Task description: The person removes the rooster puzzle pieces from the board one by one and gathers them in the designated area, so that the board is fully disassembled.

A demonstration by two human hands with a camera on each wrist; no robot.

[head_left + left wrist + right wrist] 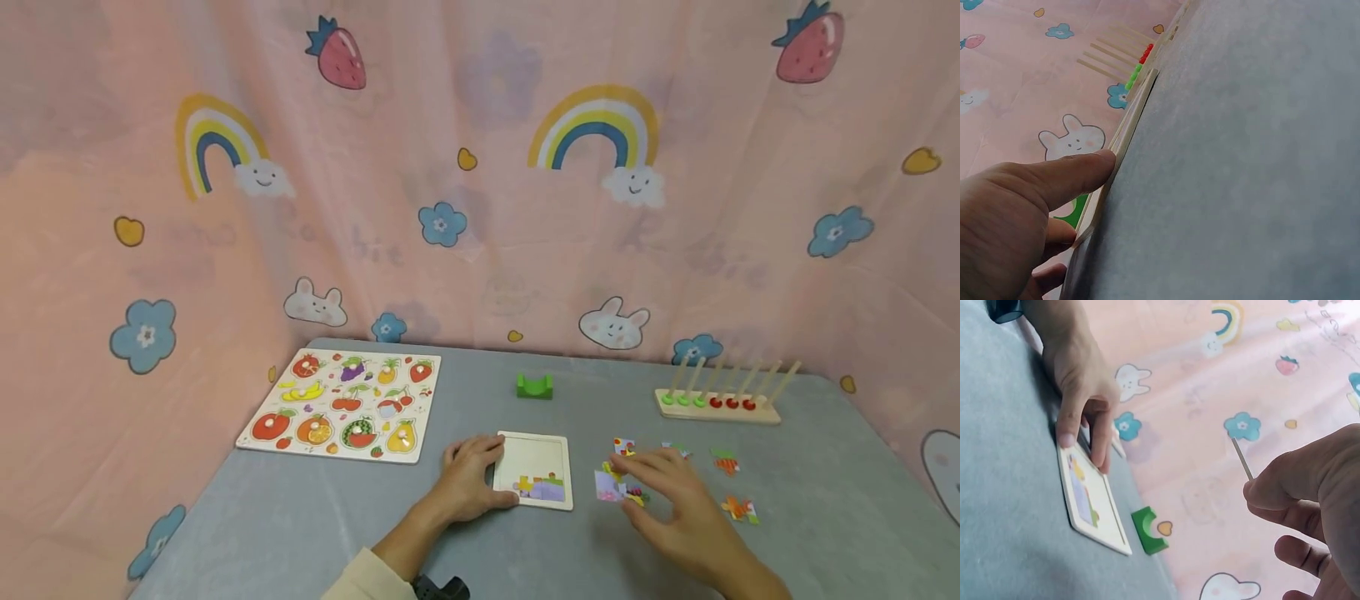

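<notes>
A square wooden puzzle tray [531, 454] lies at the middle of the table, with a few joined purple, green and yellow pieces [542, 487] along its near side. My left hand [471, 479] holds the tray by its left side, thumb at the near corner and fingers farther back along the edge. Just right of the tray, my right hand [686, 512] pinches a purple puzzle piece [608, 486] between thumb and index finger. The right wrist view shows this thin piece [1242, 459] edge-on, held up with the other fingers loosely bent.
Loose puzzle pieces [725, 462] lie around and beyond the right hand. A green arched block [535, 387] stands behind the tray. At the back right is a peg board [718, 408] with green and red beads; at the left lies a fruit knob puzzle [341, 417].
</notes>
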